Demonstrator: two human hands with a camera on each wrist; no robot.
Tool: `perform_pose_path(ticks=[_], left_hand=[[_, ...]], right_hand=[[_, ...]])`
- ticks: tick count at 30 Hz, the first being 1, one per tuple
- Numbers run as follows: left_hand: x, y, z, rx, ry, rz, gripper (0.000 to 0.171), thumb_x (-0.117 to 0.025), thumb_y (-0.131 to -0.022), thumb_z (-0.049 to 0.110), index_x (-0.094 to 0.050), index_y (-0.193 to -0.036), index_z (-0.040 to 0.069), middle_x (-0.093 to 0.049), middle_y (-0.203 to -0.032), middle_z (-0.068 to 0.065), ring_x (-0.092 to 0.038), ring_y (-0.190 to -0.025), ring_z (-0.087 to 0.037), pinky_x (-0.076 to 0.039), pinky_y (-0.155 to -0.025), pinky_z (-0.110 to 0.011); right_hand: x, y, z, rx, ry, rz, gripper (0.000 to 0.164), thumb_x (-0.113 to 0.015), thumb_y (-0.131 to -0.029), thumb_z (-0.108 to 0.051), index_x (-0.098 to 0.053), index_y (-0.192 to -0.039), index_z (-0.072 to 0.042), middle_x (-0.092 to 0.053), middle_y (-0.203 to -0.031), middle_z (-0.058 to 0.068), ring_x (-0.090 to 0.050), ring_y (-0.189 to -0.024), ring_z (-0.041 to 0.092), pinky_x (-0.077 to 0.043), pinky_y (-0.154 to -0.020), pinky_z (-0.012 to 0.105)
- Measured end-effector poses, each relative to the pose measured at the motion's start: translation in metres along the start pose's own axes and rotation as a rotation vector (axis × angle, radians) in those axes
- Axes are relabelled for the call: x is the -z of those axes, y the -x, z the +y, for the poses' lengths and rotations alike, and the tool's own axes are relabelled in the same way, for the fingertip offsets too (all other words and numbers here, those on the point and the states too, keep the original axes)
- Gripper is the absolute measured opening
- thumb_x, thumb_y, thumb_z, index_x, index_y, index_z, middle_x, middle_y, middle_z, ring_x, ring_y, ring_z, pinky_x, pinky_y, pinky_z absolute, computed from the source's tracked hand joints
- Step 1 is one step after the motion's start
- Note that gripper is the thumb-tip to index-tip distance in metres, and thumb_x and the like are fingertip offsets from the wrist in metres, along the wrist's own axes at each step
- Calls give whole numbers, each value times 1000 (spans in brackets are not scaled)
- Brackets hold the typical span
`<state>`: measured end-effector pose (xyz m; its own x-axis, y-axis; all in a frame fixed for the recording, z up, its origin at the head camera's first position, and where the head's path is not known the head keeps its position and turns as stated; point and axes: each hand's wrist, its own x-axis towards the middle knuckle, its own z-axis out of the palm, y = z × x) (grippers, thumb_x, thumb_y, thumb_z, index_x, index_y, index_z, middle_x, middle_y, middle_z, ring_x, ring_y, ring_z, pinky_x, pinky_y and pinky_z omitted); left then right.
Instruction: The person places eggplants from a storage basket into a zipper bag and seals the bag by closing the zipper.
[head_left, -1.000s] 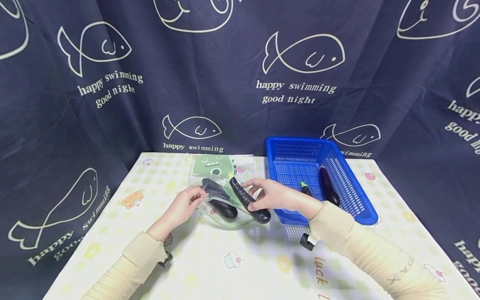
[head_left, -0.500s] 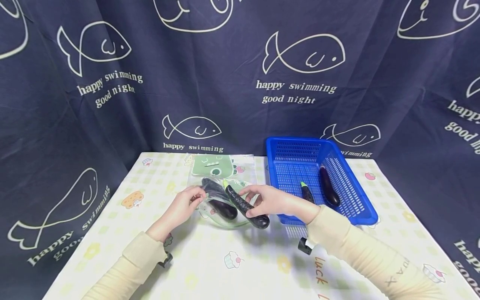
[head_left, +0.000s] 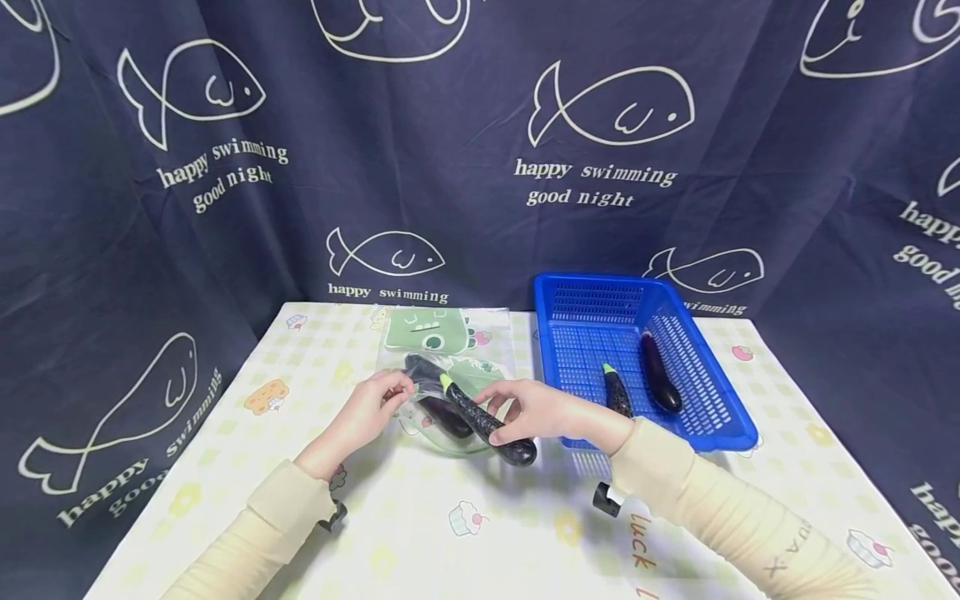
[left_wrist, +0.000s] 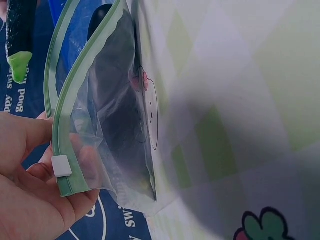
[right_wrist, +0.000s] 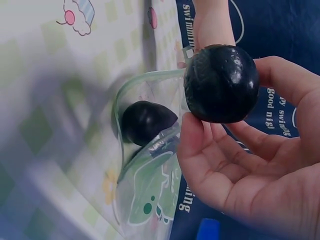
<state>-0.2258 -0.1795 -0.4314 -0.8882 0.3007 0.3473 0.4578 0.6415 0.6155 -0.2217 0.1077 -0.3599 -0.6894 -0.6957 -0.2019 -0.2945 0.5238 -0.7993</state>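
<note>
My right hand (head_left: 540, 410) grips a dark, bumpy cucumber (head_left: 476, 410) with a bright green tip, holding it tilted over the mouth of a clear zip bag (head_left: 498, 333). The tip points toward my left hand (head_left: 375, 400). That hand pinches the bag's green zip edge close to the white slider (left_wrist: 61, 166). The mouth gapes apart in both wrist views. Inside the bag lies a glossy dark eggplant (right_wrist: 146, 122), partly covered by the cucumber in the head view. The rounded end of the cucumber faces the right wrist camera.
A blue slotted basket (head_left: 723, 392) stands to the right of the bag. It holds another eggplant (head_left: 658, 375) and a second green-tipped cucumber (head_left: 617, 392). A patterned cloth (head_left: 420, 533) covers the table, and a dark blue curtain (head_left: 480, 167) hangs behind.
My right hand has lowered slightly toward me and left, and the cucumber's green tip has shifted left and down over the bag. My left hand keeps its hold on the bag's edge.
</note>
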Motion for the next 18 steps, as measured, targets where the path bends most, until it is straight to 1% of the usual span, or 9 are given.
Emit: perform_pose_path(ticks=[5,12,18], left_hand=[[1,0,1,23,3,-14,11,-62,-86,-1,-63,-92,8,-58,-85,0,-55,-76,-12,-51,-70,-28],[2,-1,2,39,3,-26,8,-61,-88,2,-63,-92,8,-60,-88,-5,-56,-78,-13,-51,-72,-29],[1,-2,1,36,1,-27,8,-61,-88,2,-63,-93,8,-60,-89,-6,-57,-79,-14,-52,-73,-31]], right_hand=[[-4,-1,2,10,19,-11,55,-75,-76,-16,-55,-126,-8,-61,-106,8,-64,-80,20,-54,-65,26],[-10,-2,3,-4,19,-25,53,-76,-75,-15,-57,-124,-8,-62,-108,7,-64,-84,21,-53,-66,26],[-14,-3,6,-9,27,-35,51,-76,-75,-15,-58,-123,-10,-62,-108,5,-63,-83,18,-54,-65,26]])
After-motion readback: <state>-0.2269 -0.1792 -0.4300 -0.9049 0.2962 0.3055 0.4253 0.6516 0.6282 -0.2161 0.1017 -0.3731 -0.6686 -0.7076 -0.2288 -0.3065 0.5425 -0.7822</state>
